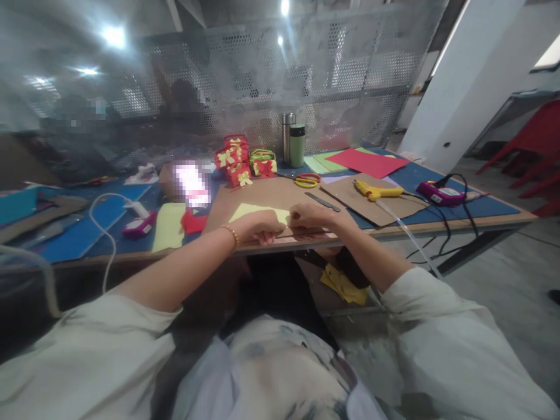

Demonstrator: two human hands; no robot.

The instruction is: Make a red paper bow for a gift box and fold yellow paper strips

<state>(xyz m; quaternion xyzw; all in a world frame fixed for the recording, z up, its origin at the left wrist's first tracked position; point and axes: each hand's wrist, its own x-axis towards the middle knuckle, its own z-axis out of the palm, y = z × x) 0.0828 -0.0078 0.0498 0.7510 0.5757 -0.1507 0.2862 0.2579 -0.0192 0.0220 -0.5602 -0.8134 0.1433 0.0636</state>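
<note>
Close together at the table's front edge, my two hands are closed on a sheet of pale yellow paper (250,210). The fingers of my left hand (261,226) curl over the near side of the sheet. Knuckles up, my right hand (308,217) pinches at its right end. My fingers hide much of the paper's near edge. Under the sheet lies a brown cardboard (280,188). A dark flat blade-like tool (322,202) lies just beyond my right hand.
Yellow-handled scissors (307,180), red bow-trimmed pieces (236,160) and a green bottle (297,146) stand behind. A yellow glue gun (377,191) lies on cardboard at right, near a purple box (441,192). Yellow paper (170,226) and a blurred bright screen (191,184) are left.
</note>
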